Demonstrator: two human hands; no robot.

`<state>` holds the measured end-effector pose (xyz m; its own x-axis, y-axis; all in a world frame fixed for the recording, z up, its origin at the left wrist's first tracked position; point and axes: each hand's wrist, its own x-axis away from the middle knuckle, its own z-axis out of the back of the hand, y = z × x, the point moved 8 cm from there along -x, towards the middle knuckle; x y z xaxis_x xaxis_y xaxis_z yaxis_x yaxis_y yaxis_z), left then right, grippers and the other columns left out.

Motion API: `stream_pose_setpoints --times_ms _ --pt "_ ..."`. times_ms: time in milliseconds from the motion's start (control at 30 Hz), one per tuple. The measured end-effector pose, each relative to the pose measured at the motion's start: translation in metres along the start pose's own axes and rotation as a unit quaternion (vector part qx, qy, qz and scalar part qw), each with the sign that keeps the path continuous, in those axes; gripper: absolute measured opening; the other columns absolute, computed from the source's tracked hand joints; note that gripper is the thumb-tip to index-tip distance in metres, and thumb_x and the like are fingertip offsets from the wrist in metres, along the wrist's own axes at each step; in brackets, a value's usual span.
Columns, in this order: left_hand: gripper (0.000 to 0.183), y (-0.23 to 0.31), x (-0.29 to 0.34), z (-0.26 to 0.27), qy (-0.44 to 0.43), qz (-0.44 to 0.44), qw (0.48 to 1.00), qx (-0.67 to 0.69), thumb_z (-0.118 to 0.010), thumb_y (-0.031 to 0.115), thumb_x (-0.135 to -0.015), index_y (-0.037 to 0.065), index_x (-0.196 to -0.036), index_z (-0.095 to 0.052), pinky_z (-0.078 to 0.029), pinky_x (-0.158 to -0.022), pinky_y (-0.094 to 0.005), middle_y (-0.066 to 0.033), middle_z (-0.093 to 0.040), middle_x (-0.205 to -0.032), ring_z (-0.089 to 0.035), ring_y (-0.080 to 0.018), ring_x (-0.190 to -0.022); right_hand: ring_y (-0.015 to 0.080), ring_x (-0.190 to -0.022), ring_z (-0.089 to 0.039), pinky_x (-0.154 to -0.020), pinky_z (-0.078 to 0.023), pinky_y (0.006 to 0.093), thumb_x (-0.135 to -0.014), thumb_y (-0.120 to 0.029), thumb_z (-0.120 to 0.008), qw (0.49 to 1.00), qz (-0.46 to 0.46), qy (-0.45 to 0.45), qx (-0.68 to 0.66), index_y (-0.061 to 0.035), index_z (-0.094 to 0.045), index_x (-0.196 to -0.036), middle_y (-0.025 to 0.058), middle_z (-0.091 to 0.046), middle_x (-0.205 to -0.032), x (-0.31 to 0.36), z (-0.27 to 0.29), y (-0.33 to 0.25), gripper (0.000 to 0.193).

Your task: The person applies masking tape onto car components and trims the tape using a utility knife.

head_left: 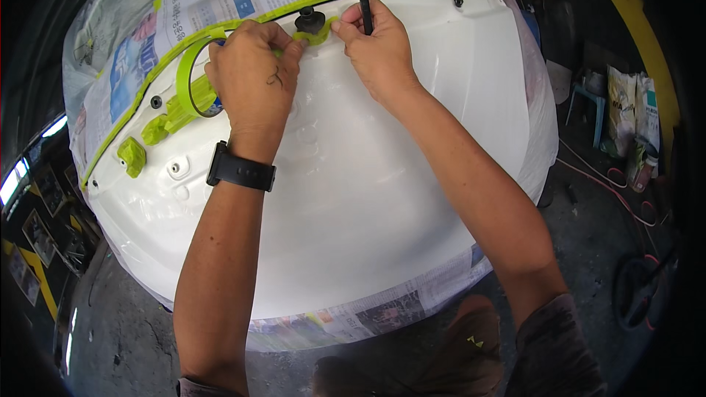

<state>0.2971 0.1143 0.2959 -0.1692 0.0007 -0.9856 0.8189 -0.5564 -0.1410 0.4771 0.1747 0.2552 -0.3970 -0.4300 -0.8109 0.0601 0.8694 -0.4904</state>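
Note:
A strip of yellow-green masking tape (318, 38) lies around the base of a black rubber-like stopper (309, 20) on a white painted panel (353, 198). My left hand (256, 77) is closed, pinching the strip's left end beside the stopper. A roll of the same tape (185, 77) hangs against that hand. With thumb and fingertip my right hand (379, 51) pinches the strip's right end. It also grips a slim black pen-like tool (365, 7), its thin pointed tip upward. The tip's exact kind is too small to tell.
Newspaper (213, 0) and clear plastic film cover the panel's far side, edged with green tape. More green tape covers fittings (132, 156) at the left. On the dark floor at right are bags (621, 103), a blue stool (586, 106) and a hose (599, 180).

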Motion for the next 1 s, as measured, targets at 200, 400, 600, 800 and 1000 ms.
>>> stream_pose_setpoints --times_ms 200,400,600,800,1000 --pt "0.018 0.003 -0.001 0.008 0.001 -0.006 1.0 -0.018 -0.084 0.018 -0.08 0.007 -0.087 -0.072 -0.043 -0.088 -0.0464 -0.0072 -0.066 -0.091 -0.062 -0.0312 -0.085 0.0126 -0.077 -0.058 -0.073 -0.05 0.0305 -0.093 -0.013 -0.072 0.998 0.004 0.067 -0.003 -0.0041 -0.059 -0.096 0.0028 -0.061 -0.083 0.015 0.008 -0.007 0.016" --pt "0.019 0.028 0.026 0.027 0.033 -0.042 0.999 0.013 -0.078 0.01 -0.081 0.006 -0.096 -0.068 -0.041 -0.078 -0.0412 -0.0082 -0.061 -0.091 -0.06 -0.0301 -0.083 0.01 -0.072 -0.056 -0.069 -0.049 0.0286 -0.095 -0.013 -0.066 1.0 -0.02 -0.007 -0.004 -0.0029 -0.064 -0.1 -0.0003 -0.062 -0.08 0.052 0.001 -0.023 0.012" --pt "0.052 0.039 0.067 0.008 -0.085 -0.012 0.994 0.062 -0.067 0.001 -0.081 -0.001 -0.133 -0.06 -0.04 -0.073 -0.0416 -0.0115 -0.062 -0.096 -0.058 -0.0313 -0.078 0.0054 -0.07 -0.051 -0.065 -0.044 0.0234 -0.096 -0.01 -0.06 0.991 -0.091 -0.023 -0.1 -0.0033 -0.067 -0.125 -0.0051 -0.057 -0.08 0.085 -0.002 -0.014 0.031" --pt "0.083 0.035 0.068 -0.023 -0.144 0.008 0.971 0.188 -0.064 -0.001 -0.081 -0.006 -0.156 -0.03 -0.051 -0.074 -0.0453 -0.0179 -0.07 -0.097 -0.067 -0.0365 -0.082 0.0074 -0.072 -0.052 -0.065 -0.045 0.0231 -0.094 0.0 -0.05 0.981 -0.141 -0.095 -0.09 -0.0086 -0.056 -0.147 -0.0018 -0.058 -0.091 0.066 -0.021 0.004 0.054" --pt "0.088 0.031 0.057 -0.032 -0.154 0.062 0.969 0.181 -0.064 -0.001 -0.082 -0.003 -0.16 -0.023 -0.057 -0.068 -0.0419 -0.0154 -0.074 -0.083 -0.072 -0.0352 -0.075 0.0097 -0.071 -0.05 -0.069 -0.047 0.0272 -0.095 -0.007 -0.049 0.986 -0.112 -0.122 -0.01 -0.0208 -0.044 -0.158 -0.0003 -0.055 -0.084 0.058 -0.016 0.0 0.065"
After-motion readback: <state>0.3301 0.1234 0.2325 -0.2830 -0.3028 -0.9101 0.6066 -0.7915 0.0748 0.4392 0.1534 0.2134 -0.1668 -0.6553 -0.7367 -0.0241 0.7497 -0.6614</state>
